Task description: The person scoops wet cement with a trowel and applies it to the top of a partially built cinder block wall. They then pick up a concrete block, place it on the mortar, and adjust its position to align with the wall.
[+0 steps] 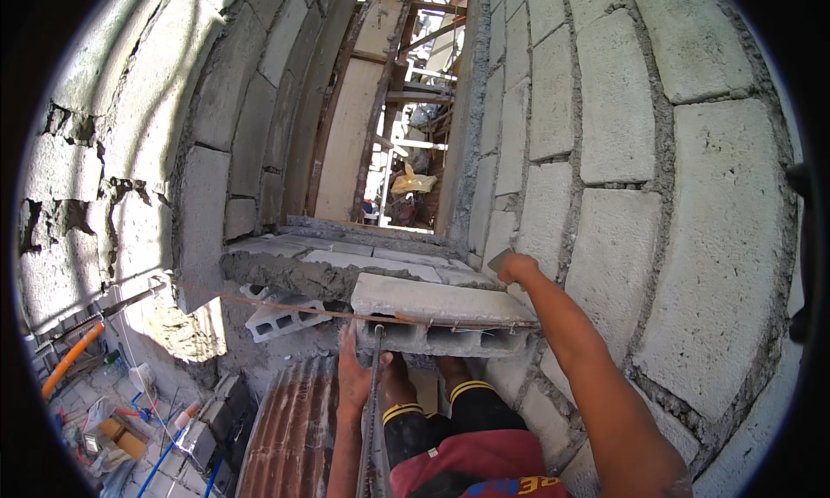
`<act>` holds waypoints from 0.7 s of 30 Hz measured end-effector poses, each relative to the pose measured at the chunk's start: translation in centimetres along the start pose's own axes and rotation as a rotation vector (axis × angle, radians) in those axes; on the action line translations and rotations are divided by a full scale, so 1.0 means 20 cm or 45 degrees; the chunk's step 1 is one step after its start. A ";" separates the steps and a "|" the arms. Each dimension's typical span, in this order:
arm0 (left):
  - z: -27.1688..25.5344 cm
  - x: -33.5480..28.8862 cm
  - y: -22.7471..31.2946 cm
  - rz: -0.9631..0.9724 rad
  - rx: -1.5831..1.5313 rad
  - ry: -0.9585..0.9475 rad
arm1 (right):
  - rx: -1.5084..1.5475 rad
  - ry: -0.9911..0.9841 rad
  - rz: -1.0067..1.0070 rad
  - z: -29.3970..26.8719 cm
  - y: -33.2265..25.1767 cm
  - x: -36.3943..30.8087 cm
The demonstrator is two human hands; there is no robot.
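Observation:
My right hand (517,270) is closed around a small trowel, its grey blade (499,260) close to the right-hand block wall. A hollow concrete block (441,299) lies in front of me, its openings facing my legs. Beside its left end, my left hand (353,375) is raised with fingers stretched and thumb apart. An upright ribbed steel bar (373,411) passes between that thumb and the fingers. Wet grey mortar (316,276) is heaped along the course left of the block. A thin rusty rod (268,303) runs across the block's near face.
Tall block walls rise left and right (605,239). Beyond the low course, a framed opening (346,152) shows boards and timber. A broken hollow block (284,320) sits at the left, above a rusty corrugated sheet (290,429). Tools, hoses and more blocks (194,442) lie lower left.

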State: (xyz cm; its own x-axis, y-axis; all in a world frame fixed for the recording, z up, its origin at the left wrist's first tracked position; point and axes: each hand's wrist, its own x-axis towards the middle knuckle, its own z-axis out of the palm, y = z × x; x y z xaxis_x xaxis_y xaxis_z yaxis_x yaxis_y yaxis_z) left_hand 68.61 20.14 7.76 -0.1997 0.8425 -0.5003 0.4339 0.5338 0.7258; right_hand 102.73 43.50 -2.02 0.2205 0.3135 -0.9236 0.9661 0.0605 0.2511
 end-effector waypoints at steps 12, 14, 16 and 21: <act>-0.03 0.00 0.01 -0.052 -0.045 -0.016 | 0.060 -0.213 -0.099 0.23 -0.01 0.21; -0.04 -0.01 0.01 -0.062 -0.080 -0.029 | 0.084 -0.189 -0.169 0.18 -0.03 0.13; -0.04 0.00 0.01 -0.034 -0.090 -0.023 | 0.116 -0.220 -0.195 0.12 -0.09 0.07; -0.03 0.00 -0.01 -0.021 -0.024 -0.016 | 0.283 -0.272 -0.177 0.02 -0.30 -0.03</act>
State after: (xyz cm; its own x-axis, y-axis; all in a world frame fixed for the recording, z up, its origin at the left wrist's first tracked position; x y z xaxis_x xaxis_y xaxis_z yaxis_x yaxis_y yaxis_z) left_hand 67.89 20.11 7.89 -0.1953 0.8326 -0.5183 0.4142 0.5490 0.7259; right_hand 96.93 42.66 -3.12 0.0848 0.1101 -0.9903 0.9894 -0.1271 0.0706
